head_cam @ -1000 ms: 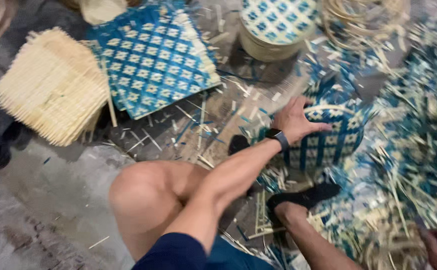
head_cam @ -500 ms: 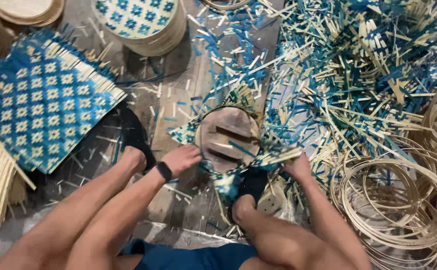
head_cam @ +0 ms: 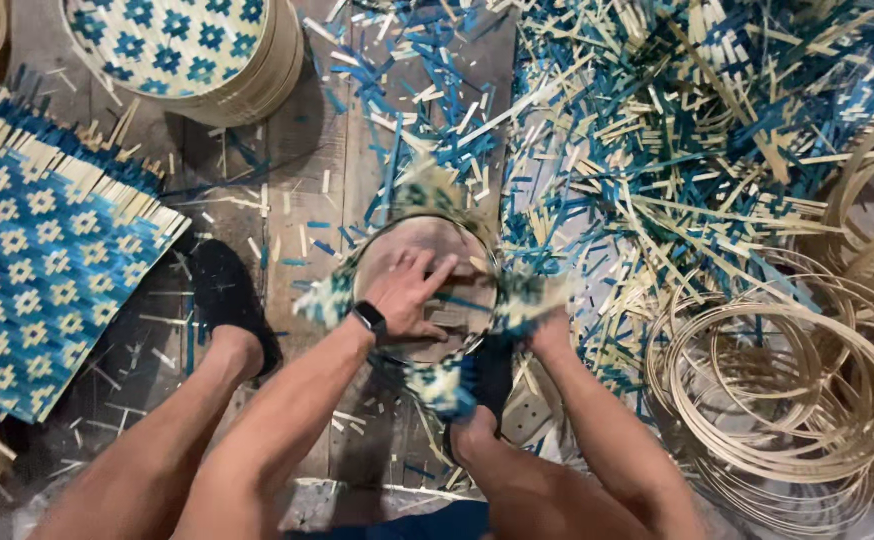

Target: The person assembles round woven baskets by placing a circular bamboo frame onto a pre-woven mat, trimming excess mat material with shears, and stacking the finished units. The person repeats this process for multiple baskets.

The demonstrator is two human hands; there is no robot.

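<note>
Left hand [head_cam: 409, 295] presses inside round woven basket [head_cam: 427, 290].

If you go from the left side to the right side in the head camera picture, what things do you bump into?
Blue and white woven mat → black shoe → left hand pressed into the round woven basket → right hand at the basket's edge → pile of blue and pale strip offcuts → pale coiled hoops.

A basket-weaving workshop: floor strewn with bamboo strips [head_cam: 657, 150], hoops [head_cam: 787, 400], woven mats [head_cam: 37, 270].
</note>
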